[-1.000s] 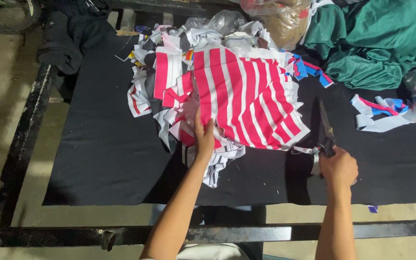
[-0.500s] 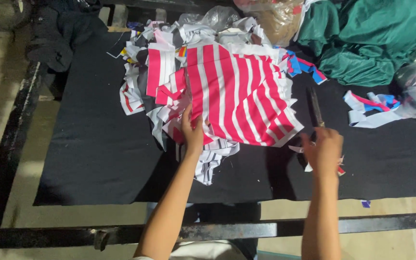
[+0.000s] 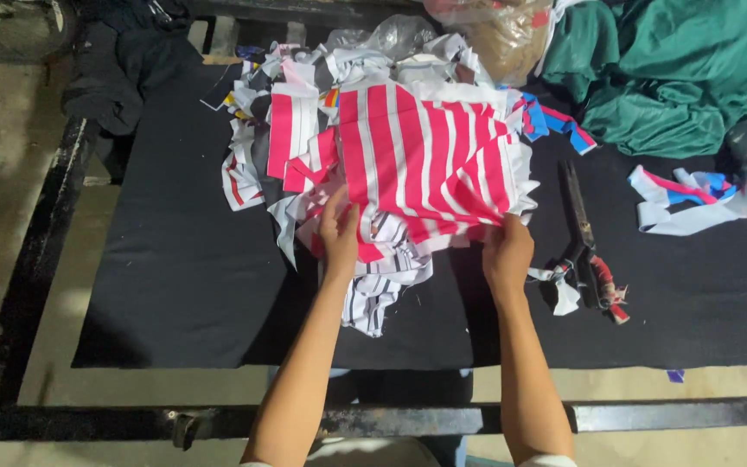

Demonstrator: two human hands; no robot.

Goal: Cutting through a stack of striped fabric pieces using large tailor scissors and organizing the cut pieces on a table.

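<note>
We find both hands on the red-and-white striped cloth (image 3: 425,164), which lies spread on top of a heap of fabric scraps (image 3: 304,138) at the middle of the black table mat (image 3: 175,277). The left hand (image 3: 339,233) rests palm down on the cloth's near left corner, fingers laid together and flat on the fabric; it presses the piece and we see nothing pinched between the fingers. The right hand (image 3: 506,252) is at the near right edge of the same cloth, its fingers curled and closed on that edge, where the fabric is gathered into folds. Under the near edge of the striped piece a black-and-white striped scrap (image 3: 382,285) hangs toward the front of the mat. Just to the right of the right hand, apart from it, a pair of scissors (image 3: 585,242) lies on the mat, blades pointing away from the person, handles wrapped in red and other cloth strips; a white strip (image 3: 564,290) lies between the hand and the handles. Further right we note loose strips in white, pink and blue (image 3: 680,203). A green garment (image 3: 676,78) is piled at the far right corner, a dark garment (image 3: 123,69) at the far left, and a clear plastic bag (image 3: 503,35) sits behind the heap. The mat rests on a dark metal frame (image 3: 36,259) above a concrete floor (image 3: 2,156)
</note>
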